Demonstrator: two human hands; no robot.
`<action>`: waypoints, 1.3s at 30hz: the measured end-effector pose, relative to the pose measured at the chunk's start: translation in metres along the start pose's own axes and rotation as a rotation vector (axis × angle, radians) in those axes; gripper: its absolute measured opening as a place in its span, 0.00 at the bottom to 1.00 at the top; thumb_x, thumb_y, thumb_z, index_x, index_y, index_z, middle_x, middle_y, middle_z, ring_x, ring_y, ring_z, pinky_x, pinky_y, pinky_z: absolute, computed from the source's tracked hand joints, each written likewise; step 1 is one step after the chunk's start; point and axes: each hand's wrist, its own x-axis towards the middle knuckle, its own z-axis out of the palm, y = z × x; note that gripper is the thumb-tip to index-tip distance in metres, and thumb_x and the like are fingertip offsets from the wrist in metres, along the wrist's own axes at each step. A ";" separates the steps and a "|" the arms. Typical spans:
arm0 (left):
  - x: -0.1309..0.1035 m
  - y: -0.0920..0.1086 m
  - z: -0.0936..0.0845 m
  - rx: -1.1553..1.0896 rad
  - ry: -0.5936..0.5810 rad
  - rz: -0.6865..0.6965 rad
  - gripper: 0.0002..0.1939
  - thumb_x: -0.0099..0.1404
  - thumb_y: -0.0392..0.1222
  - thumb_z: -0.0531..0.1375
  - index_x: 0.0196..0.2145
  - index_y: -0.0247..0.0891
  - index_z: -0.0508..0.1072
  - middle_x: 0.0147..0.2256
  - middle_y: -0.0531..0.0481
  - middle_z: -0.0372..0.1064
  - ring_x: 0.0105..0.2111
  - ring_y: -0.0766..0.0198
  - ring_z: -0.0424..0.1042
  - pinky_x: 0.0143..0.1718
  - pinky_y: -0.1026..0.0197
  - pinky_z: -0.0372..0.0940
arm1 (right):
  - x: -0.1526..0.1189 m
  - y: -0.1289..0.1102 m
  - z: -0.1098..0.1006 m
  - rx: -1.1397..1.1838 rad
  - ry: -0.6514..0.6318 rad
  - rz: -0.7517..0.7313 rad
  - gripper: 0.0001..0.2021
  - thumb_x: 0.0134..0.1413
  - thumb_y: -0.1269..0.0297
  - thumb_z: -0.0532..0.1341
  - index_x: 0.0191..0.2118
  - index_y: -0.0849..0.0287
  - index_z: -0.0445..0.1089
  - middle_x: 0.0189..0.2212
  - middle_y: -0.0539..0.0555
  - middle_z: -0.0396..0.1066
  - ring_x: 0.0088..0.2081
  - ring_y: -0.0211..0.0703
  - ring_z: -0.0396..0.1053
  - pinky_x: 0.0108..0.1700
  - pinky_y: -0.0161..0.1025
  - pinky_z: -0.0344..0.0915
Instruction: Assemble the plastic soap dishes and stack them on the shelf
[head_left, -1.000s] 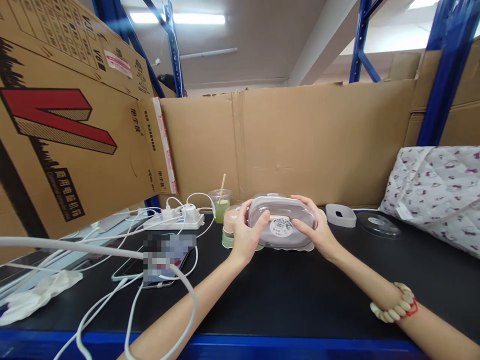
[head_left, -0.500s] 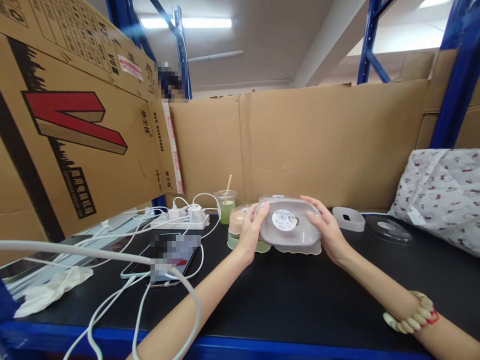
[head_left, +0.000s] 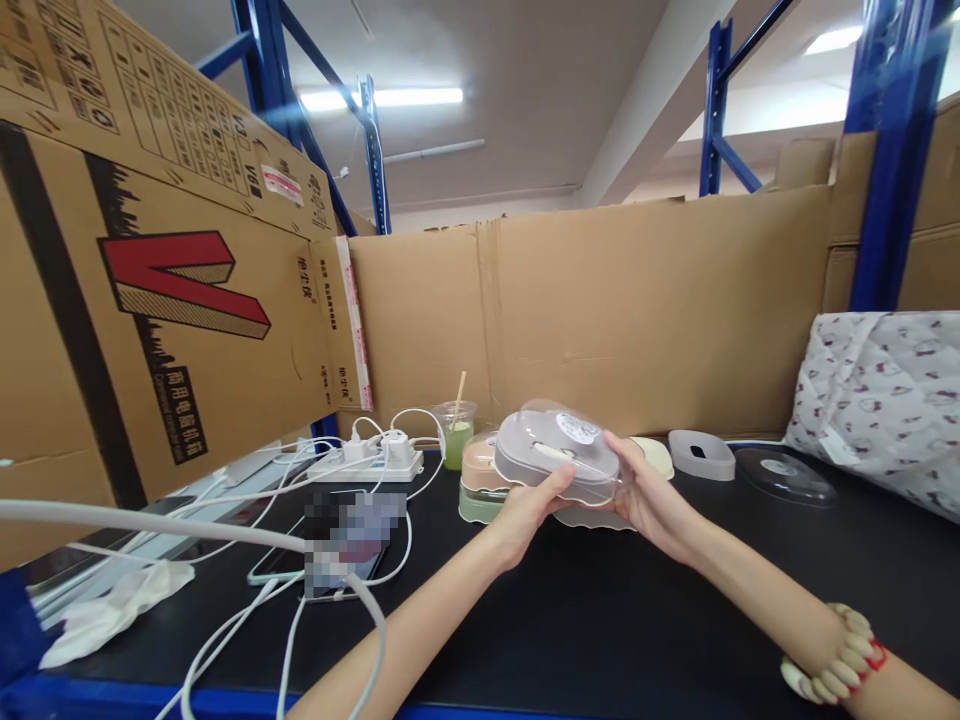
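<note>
A grey oval box with a clear lid [head_left: 525, 465] is held tilted above the black surface. My left hand [head_left: 529, 515] grips its near lower edge, the thumb on the front. My right hand [head_left: 651, 495] is wrapped round its right end. The lid carries a white round label. Behind and left of it sit a peach box [head_left: 478, 463] and a green box [head_left: 480, 505], one over the other. A cream box [head_left: 654, 456] shows behind my right hand. Part of another grey scalloped piece [head_left: 596, 519] lies beneath the held box.
A green drink cup [head_left: 457, 440] with a straw stands near a white power strip [head_left: 409, 468]. Phones and cables [head_left: 292, 640] lie at left. On the right are a grey box part [head_left: 701, 456], a clear lid [head_left: 784, 477] and a quilted bag [head_left: 885, 400].
The lidded grey box has turned and tilted, and its grey body now shows. My left hand has moved beneath its near edge. The camera view has shifted slightly upward.
</note>
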 end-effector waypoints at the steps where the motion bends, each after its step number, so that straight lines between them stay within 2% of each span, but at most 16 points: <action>1: -0.001 0.000 0.001 -0.031 0.009 0.004 0.34 0.34 0.59 0.70 0.36 0.35 0.75 0.42 0.43 0.74 0.48 0.49 0.68 0.52 0.51 0.61 | 0.002 0.003 -0.002 -0.067 0.005 -0.030 0.23 0.55 0.52 0.51 0.54 0.57 0.61 0.44 0.55 0.69 0.39 0.38 0.71 0.34 0.35 0.71; 3: -0.003 0.002 0.002 -0.088 0.052 0.040 0.33 0.35 0.56 0.71 0.37 0.36 0.75 0.41 0.44 0.74 0.48 0.50 0.68 0.52 0.53 0.61 | 0.007 0.009 -0.007 -0.233 0.050 -0.165 0.25 0.50 0.47 0.54 0.51 0.56 0.62 0.48 0.55 0.66 0.44 0.40 0.69 0.38 0.37 0.71; 5: -0.005 0.006 0.003 -0.131 0.105 0.061 0.31 0.37 0.53 0.71 0.40 0.37 0.74 0.42 0.46 0.74 0.47 0.52 0.69 0.50 0.55 0.62 | 0.012 0.014 -0.013 -0.410 0.092 -0.359 0.29 0.47 0.42 0.55 0.50 0.55 0.64 0.52 0.55 0.63 0.50 0.42 0.65 0.46 0.39 0.70; 8: -0.006 0.009 0.004 -0.150 0.141 0.025 0.28 0.44 0.51 0.68 0.43 0.38 0.72 0.42 0.46 0.74 0.45 0.53 0.71 0.44 0.57 0.64 | 0.014 0.019 -0.019 -0.596 0.106 -0.573 0.32 0.48 0.38 0.50 0.54 0.52 0.62 0.55 0.54 0.59 0.57 0.43 0.59 0.58 0.45 0.61; 10: -0.007 0.009 0.005 -0.140 0.123 -0.013 0.26 0.48 0.51 0.66 0.44 0.37 0.72 0.42 0.45 0.74 0.44 0.53 0.71 0.42 0.58 0.65 | 0.012 0.020 -0.021 -0.695 0.059 -0.666 0.32 0.49 0.38 0.50 0.56 0.49 0.60 0.57 0.54 0.56 0.60 0.43 0.55 0.61 0.48 0.57; 12: -0.007 0.007 0.006 -0.131 0.087 -0.028 0.25 0.52 0.51 0.64 0.46 0.38 0.71 0.42 0.45 0.74 0.44 0.54 0.71 0.42 0.58 0.65 | 0.009 0.020 -0.023 -0.800 -0.023 -0.765 0.33 0.46 0.38 0.55 0.57 0.47 0.60 0.59 0.53 0.53 0.62 0.46 0.52 0.61 0.50 0.56; 15: -0.006 0.006 0.007 -0.129 0.026 -0.049 0.27 0.60 0.60 0.54 0.49 0.38 0.70 0.43 0.44 0.74 0.45 0.54 0.71 0.44 0.57 0.64 | 0.007 0.021 -0.024 -0.908 -0.062 -0.860 0.35 0.40 0.42 0.62 0.57 0.47 0.61 0.59 0.53 0.52 0.62 0.48 0.52 0.60 0.51 0.58; 18: -0.005 0.007 0.006 -0.118 -0.019 -0.086 0.37 0.63 0.67 0.38 0.50 0.38 0.69 0.43 0.42 0.73 0.45 0.53 0.71 0.44 0.55 0.64 | 0.007 0.021 -0.025 -0.915 -0.034 -0.913 0.32 0.43 0.46 0.62 0.56 0.46 0.62 0.58 0.53 0.55 0.60 0.45 0.55 0.60 0.48 0.60; 20: -0.004 0.009 0.005 -0.099 -0.026 -0.109 0.39 0.63 0.67 0.34 0.51 0.39 0.69 0.43 0.42 0.73 0.45 0.53 0.71 0.44 0.54 0.64 | 0.008 0.020 -0.026 -0.898 -0.039 -0.961 0.30 0.44 0.47 0.62 0.55 0.47 0.63 0.57 0.53 0.57 0.59 0.44 0.57 0.59 0.47 0.61; 24: -0.002 0.010 0.003 -0.051 -0.045 -0.141 0.40 0.63 0.67 0.32 0.52 0.39 0.68 0.44 0.42 0.73 0.45 0.52 0.71 0.44 0.52 0.64 | 0.007 0.018 -0.026 -0.886 -0.062 -0.992 0.29 0.44 0.48 0.63 0.54 0.47 0.65 0.56 0.53 0.58 0.58 0.44 0.59 0.59 0.46 0.62; 30: -0.001 0.008 0.002 -0.036 -0.114 -0.141 0.42 0.60 0.70 0.31 0.50 0.41 0.70 0.43 0.43 0.74 0.45 0.53 0.71 0.43 0.53 0.64 | 0.005 0.014 -0.023 -0.832 -0.073 -0.910 0.26 0.41 0.50 0.65 0.50 0.48 0.69 0.54 0.52 0.61 0.57 0.46 0.60 0.58 0.50 0.61; 32: -0.001 0.007 0.002 -0.037 -0.122 -0.125 0.41 0.59 0.72 0.34 0.48 0.41 0.71 0.42 0.43 0.74 0.45 0.52 0.71 0.42 0.53 0.64 | 0.004 0.013 -0.022 -0.812 -0.070 -0.889 0.27 0.39 0.49 0.65 0.49 0.48 0.70 0.55 0.52 0.61 0.57 0.47 0.60 0.59 0.51 0.60; 34: -0.001 0.007 0.002 -0.020 -0.102 -0.120 0.36 0.58 0.71 0.44 0.46 0.41 0.72 0.41 0.43 0.74 0.45 0.51 0.71 0.42 0.53 0.65 | 0.003 0.013 -0.021 -0.804 -0.082 -0.876 0.28 0.38 0.48 0.66 0.49 0.48 0.70 0.55 0.52 0.61 0.58 0.48 0.59 0.59 0.52 0.59; 36: -0.001 0.006 0.002 -0.014 -0.050 -0.109 0.30 0.55 0.65 0.55 0.46 0.40 0.72 0.42 0.43 0.74 0.43 0.51 0.71 0.40 0.55 0.65 | 0.003 0.012 -0.021 -0.789 -0.113 -0.860 0.27 0.40 0.45 0.64 0.48 0.49 0.70 0.56 0.52 0.59 0.59 0.48 0.57 0.61 0.53 0.56; 39: -0.001 0.006 0.002 -0.043 0.027 -0.084 0.26 0.52 0.56 0.61 0.45 0.39 0.72 0.40 0.44 0.74 0.42 0.52 0.72 0.39 0.56 0.65 | 0.003 0.013 -0.020 -0.705 -0.125 -0.810 0.28 0.45 0.40 0.58 0.50 0.49 0.69 0.59 0.51 0.56 0.62 0.48 0.52 0.64 0.52 0.51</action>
